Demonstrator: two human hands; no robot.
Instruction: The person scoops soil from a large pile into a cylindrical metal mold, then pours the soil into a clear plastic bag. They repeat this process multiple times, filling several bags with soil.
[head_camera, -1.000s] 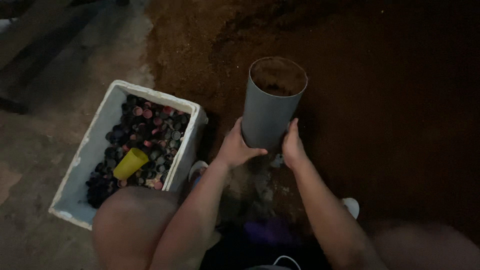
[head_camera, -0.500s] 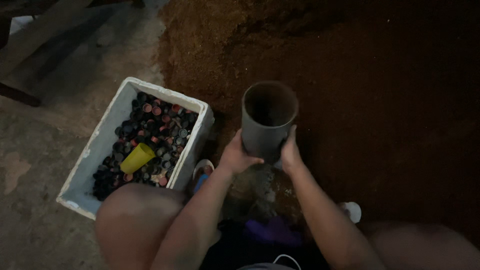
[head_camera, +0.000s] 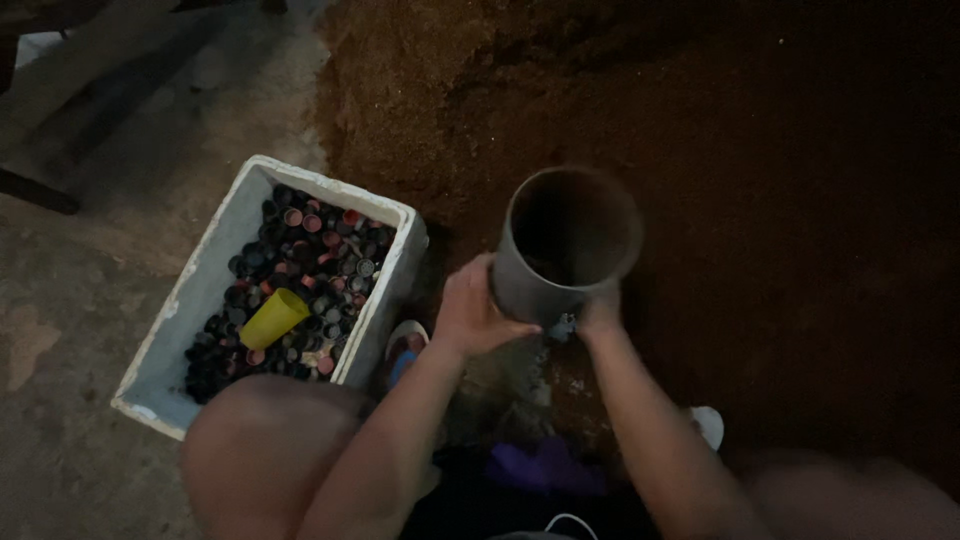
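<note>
I hold a grey plastic pipe section between both hands, its open mouth tilted toward me and its inside dark and hollow. My left hand grips its left side near the bottom. My right hand holds the lower right side. The pipe hangs over a patch of brown soil in front of my knees. Something small and pale shows under the pipe's base, too blurred to name.
A white foam box on my left holds several dark and reddish bottle caps and a yellow cup. Grey concrete floor lies left of the soil. My knees and white shoes are at the bottom.
The pipe stood upright and full of soil on the ground. Now both hands have lifted and tilted it toward me, and its inside looks hollow.
</note>
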